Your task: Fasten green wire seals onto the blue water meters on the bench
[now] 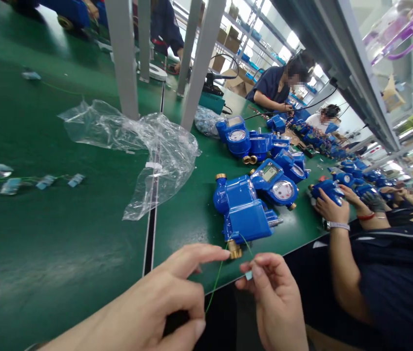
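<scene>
A long green table fills most of the view, with grey metal uprights rising from it and a dark seam running toward the near edge. On it lies a crumpled clear plastic bag, well apart from a scatter of small pale tags on thin green wires at the far left. Further along the table sit several more blue meters, and a co-worker's hand just beside the person rests on another one; other people in dark sleeves work further down the line. Nearest the person, close to the table's front edge, lies a blue water meter, its brass fitting pointing at the hands. The left hand has its forefinger stretched out so the tip touches or nearly touches that fitting, the other fingers curled loosely with nothing gripped. The right hand is pinched shut, thumb and forefinger holding a small pale seal tag, from which a thin green wire loops up by the fitting and trails down between the hands
</scene>
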Demonstrator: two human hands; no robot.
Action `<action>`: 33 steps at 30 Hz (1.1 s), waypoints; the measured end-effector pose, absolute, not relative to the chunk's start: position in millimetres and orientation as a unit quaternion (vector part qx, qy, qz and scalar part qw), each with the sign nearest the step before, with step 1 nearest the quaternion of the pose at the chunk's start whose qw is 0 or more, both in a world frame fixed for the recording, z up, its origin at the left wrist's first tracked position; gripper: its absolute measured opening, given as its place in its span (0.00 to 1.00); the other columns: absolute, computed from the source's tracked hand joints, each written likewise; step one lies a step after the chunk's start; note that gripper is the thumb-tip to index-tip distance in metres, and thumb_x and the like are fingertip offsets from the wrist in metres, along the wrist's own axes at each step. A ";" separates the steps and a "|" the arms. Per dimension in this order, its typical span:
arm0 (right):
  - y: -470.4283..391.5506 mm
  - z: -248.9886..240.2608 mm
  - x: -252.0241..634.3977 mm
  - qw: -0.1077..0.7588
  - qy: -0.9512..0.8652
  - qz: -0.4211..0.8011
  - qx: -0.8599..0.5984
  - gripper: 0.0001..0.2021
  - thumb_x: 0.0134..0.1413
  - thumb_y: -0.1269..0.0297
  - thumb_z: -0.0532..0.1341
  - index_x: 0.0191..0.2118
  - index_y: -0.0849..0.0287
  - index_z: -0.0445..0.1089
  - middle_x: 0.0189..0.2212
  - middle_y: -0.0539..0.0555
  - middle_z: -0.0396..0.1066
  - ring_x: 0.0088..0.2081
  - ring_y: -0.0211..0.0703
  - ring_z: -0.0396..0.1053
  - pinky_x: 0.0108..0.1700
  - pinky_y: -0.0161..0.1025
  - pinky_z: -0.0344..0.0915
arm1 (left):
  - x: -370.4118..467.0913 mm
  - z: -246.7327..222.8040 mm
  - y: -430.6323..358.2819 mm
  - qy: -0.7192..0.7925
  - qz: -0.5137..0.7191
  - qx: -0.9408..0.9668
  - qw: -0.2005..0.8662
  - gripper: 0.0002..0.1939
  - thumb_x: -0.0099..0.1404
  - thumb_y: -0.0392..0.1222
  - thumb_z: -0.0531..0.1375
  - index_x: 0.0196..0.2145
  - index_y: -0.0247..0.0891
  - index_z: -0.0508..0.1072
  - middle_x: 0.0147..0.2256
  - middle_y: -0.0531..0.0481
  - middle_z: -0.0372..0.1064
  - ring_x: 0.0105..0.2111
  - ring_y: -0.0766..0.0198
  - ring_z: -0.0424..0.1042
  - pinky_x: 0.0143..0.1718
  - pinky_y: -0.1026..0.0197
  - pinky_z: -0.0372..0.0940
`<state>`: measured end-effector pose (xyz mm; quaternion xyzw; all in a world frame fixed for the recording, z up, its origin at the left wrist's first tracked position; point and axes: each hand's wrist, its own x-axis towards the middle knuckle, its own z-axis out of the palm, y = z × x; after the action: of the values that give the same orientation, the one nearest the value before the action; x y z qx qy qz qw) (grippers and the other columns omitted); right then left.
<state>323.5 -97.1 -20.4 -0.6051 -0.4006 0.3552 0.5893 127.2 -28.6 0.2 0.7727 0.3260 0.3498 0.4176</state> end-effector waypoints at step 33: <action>-92.8 -29.2 303.0 0.716 -0.284 0.502 -0.393 0.12 0.51 0.60 0.65 0.44 0.51 0.74 0.27 0.50 0.68 0.28 0.31 0.64 0.28 0.28 0.62 | 176.8 -11.0 -17.9 0.224 0.372 0.816 0.380 0.10 0.66 0.28 0.51 0.29 0.40 0.63 0.26 0.58 0.64 0.28 0.67 0.60 0.38 0.61 0.52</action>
<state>303.0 -92.8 -29.2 -0.3929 -0.2842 0.5017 0.7164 176.8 -17.9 -11.0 0.8165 0.2244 0.3725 0.3799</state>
